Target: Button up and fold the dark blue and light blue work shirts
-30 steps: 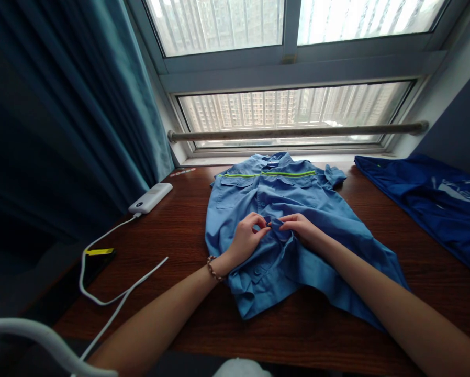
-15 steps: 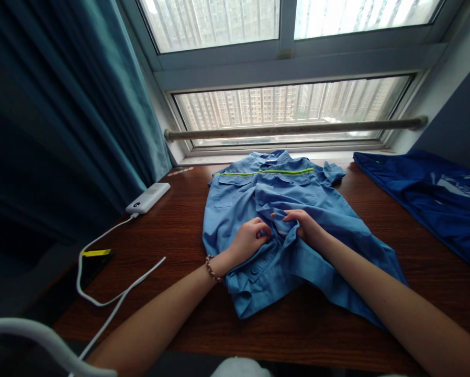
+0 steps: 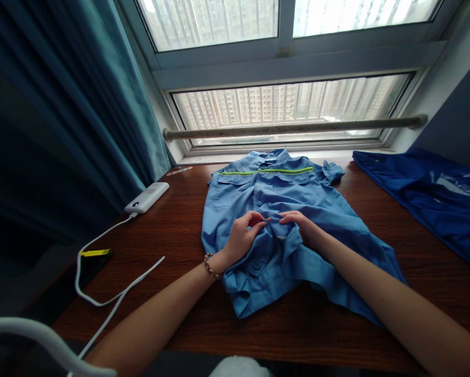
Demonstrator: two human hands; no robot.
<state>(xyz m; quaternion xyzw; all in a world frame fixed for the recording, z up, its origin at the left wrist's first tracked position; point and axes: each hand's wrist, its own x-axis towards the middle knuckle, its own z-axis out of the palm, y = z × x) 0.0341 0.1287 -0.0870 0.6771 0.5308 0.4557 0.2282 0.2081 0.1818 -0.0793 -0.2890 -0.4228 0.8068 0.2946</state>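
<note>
A light blue button-up work shirt with a yellow-green stripe across its chest lies on the table, collar toward the window. My left hand pinches the front placket near the middle, thumb and forefinger pressed together. Close beside it, my right hand is closed on the other front edge, which is lifted and folded over. One button shows above my hands and a lower button below them. Whatever lies right between the fingertips is hidden.
On the brown wooden table a white power bank with a white cable rests to the left, near a black-and-yellow object. Dark blue fabric with white print lies right. A curtain hangs left; a bar crosses the window.
My left hand has moved slightly up and right, its fingers now pinching the placket next to my right fingertips. The right hand has stayed nearly in place.
</note>
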